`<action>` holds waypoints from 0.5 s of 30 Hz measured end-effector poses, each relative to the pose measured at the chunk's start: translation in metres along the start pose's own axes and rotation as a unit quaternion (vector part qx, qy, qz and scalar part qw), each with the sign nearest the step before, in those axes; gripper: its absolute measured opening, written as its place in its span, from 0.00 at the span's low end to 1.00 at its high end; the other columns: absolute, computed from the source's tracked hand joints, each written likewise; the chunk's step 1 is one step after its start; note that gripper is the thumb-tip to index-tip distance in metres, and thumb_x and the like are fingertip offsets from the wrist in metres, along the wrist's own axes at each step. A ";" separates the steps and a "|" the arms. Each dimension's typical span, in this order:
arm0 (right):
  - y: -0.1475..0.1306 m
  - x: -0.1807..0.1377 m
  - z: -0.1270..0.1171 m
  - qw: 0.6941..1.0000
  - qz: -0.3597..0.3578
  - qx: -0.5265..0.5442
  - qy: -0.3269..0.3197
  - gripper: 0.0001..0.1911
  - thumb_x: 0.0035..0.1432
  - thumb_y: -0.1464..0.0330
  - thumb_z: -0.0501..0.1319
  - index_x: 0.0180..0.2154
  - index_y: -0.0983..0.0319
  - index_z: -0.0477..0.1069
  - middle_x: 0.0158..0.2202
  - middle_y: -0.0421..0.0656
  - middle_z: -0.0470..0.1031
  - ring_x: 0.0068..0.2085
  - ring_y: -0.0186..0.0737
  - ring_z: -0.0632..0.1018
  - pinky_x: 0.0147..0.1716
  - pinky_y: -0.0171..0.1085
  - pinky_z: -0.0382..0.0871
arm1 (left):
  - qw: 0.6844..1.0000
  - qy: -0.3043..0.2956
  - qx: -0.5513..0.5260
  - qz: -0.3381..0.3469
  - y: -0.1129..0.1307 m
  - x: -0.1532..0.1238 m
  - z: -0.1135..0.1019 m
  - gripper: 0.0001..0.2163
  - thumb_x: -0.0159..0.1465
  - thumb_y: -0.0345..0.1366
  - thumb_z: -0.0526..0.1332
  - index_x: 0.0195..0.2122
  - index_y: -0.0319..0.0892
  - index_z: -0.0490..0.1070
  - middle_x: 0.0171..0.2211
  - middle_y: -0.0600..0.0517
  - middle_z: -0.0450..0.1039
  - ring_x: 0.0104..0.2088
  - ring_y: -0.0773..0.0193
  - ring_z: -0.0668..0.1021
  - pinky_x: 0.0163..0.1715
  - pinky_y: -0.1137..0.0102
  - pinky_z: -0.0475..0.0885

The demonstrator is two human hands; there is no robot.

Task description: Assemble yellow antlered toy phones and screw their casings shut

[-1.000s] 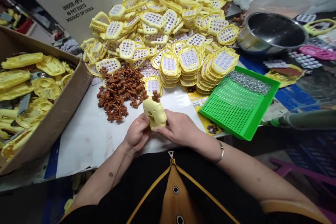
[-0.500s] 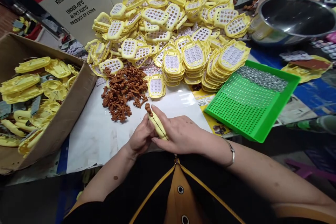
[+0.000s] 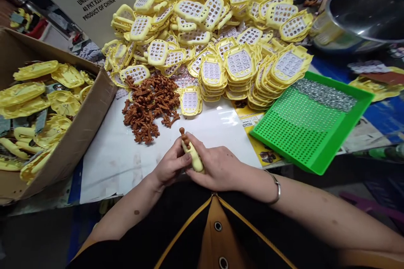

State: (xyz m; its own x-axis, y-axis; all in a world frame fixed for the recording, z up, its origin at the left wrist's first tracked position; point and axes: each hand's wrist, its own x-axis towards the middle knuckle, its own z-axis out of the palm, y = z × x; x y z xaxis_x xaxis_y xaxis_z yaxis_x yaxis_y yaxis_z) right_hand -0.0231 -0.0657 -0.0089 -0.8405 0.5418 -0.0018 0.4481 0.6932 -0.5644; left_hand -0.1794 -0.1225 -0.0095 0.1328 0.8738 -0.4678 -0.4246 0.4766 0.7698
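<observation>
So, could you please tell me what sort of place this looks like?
Probably a workshop handling plastic parts: there are many heaped and stacked yellow shells, a pile of brown pieces, and a green tray holding small metal bits.

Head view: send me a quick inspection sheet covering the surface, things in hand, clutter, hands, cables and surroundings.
Surface: white sheet with faint smudges; part lies bare in front of the hands.
Things in hand: yellow piece with brown parts at its upper end.
Clutter: heap of small brown pieces; large loose pile of yellow panels; neater stacks in front of it; green tray with silvery bits along its far side.
Hands: left hand and right hand both grip the yellow piece.
Cables: nothing seen.
Surroundings: cardboard box of yellow parts at left; printed carton behind; metal bowl at far right.
</observation>
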 end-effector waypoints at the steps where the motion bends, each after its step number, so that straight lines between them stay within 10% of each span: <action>1: 0.000 0.001 -0.003 1.000 0.011 0.015 -0.010 0.46 0.58 0.54 0.56 0.66 0.71 0.36 0.40 0.53 0.80 0.32 0.47 0.81 0.28 0.38 0.68 | 1.000 0.004 -0.002 -0.004 0.000 0.000 0.000 0.27 0.51 0.43 0.71 0.50 0.42 0.66 0.41 0.48 0.71 0.40 0.59 0.75 0.41 0.67 0.69; 7: 0.005 0.001 -0.006 0.998 0.037 -0.046 -0.025 0.43 0.59 0.48 0.55 0.65 0.66 0.44 0.40 0.54 0.80 0.34 0.51 0.81 0.29 0.39 0.67 | 0.990 0.099 -0.050 0.086 0.000 0.008 -0.002 0.19 0.53 0.50 0.67 0.40 0.45 0.68 0.45 0.50 0.73 0.45 0.60 0.75 0.46 0.64 0.69; 15: -0.003 0.008 -0.008 0.996 0.028 -0.085 -0.019 0.36 0.64 0.54 0.49 0.64 0.70 0.47 0.39 0.53 0.80 0.33 0.49 0.81 0.25 0.37 0.63 | 0.988 0.107 -0.083 0.069 -0.008 0.008 0.010 0.35 0.45 0.39 0.73 0.54 0.50 0.61 0.54 0.49 0.71 0.51 0.56 0.75 0.53 0.61 0.66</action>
State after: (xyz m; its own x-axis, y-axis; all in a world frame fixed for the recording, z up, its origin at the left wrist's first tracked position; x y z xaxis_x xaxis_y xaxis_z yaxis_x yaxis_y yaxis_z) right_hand -0.0286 -0.0592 -0.0006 -0.8224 0.5655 -0.0627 0.5370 0.7350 -0.4141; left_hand -0.1665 -0.1182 -0.0150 -0.1215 0.8806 -0.4581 -0.5696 0.3161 0.7587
